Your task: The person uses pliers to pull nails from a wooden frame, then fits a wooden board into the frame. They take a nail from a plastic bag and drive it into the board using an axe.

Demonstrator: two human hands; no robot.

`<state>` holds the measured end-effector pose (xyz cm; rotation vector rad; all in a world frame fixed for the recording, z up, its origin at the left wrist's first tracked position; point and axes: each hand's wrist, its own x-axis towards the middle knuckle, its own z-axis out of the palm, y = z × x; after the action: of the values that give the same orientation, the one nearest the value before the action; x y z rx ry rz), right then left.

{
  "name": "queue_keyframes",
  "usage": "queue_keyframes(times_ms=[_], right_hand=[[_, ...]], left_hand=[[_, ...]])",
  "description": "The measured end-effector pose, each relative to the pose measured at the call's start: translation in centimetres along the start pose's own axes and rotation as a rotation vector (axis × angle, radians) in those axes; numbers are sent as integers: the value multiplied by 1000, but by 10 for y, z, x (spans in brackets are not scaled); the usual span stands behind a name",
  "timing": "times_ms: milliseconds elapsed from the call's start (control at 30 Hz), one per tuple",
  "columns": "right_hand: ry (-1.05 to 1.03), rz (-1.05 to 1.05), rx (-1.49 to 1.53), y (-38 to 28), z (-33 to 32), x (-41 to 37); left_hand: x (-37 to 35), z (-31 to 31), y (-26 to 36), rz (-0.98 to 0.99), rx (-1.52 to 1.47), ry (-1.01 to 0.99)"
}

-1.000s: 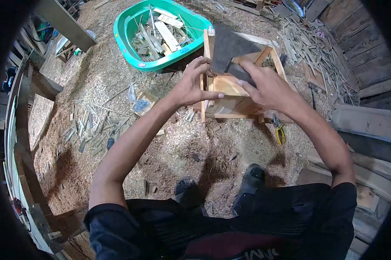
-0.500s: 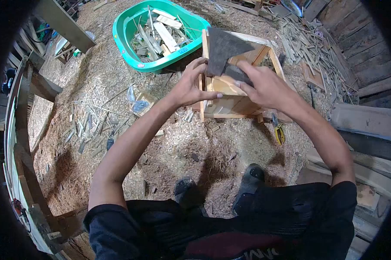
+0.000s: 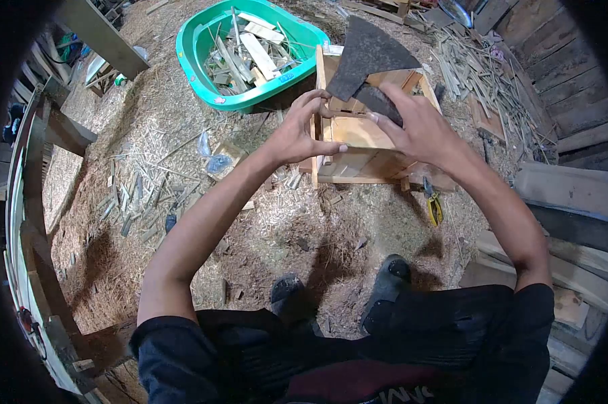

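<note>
A dark, broad-bladed axe head (image 3: 371, 57) is raised over a wooden box frame (image 3: 361, 168). My right hand (image 3: 415, 128) is closed round the dark part below the blade, at the box's upper side. At the box's left corner is my left hand (image 3: 302, 129), its thumb on the near board and its fingers curled over the top edge. Between the hands lies the pale wooden surface of the box. Whatever else the left fingertips may pinch is too small to tell.
A green tub (image 3: 250, 101) of wood offcuts stands beyond the box on the left. Yellow-handled pliers (image 3: 434, 209) hang or lie at the box's near right. Planks (image 3: 573, 269) are stacked at the right. Wood shavings and sticks cover the ground.
The axe head has moved up and to the right, tilting away from my left hand. My right hand has shifted slightly right with it. My left hand has hardly moved.
</note>
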<state>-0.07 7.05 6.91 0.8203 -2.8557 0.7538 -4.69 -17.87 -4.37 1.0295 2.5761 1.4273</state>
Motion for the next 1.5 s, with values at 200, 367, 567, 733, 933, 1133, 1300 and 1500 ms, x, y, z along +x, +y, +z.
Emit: queue_keyframes(times_ms=[200, 367, 567, 733, 933, 1133, 1300, 1500], right_hand=[[-153, 70, -98, -2, 5, -3], [-33, 51, -58, -10, -3, -1], [-222, 155, -58, 0, 10, -7], [-6, 28, 13, -7, 2, -3], [-214, 114, -56, 1, 9, -2], [63, 28, -17, -1, 11, -2], [-182, 145, -71, 1, 18, -6], [16, 55, 3, 0, 12, -5]], left_hand=[[1, -1, -2, 24, 29, -8], [2, 3, -5, 54, 11, 46], [1, 1, 3, 48, -27, 50], [-1, 8, 0, -7, -160, 35], [-3, 10, -1, -46, -157, 52], [-4, 8, 6, -78, -195, 32], [-2, 8, 2, -45, -166, 42], [-4, 11, -1, -35, -160, 52]])
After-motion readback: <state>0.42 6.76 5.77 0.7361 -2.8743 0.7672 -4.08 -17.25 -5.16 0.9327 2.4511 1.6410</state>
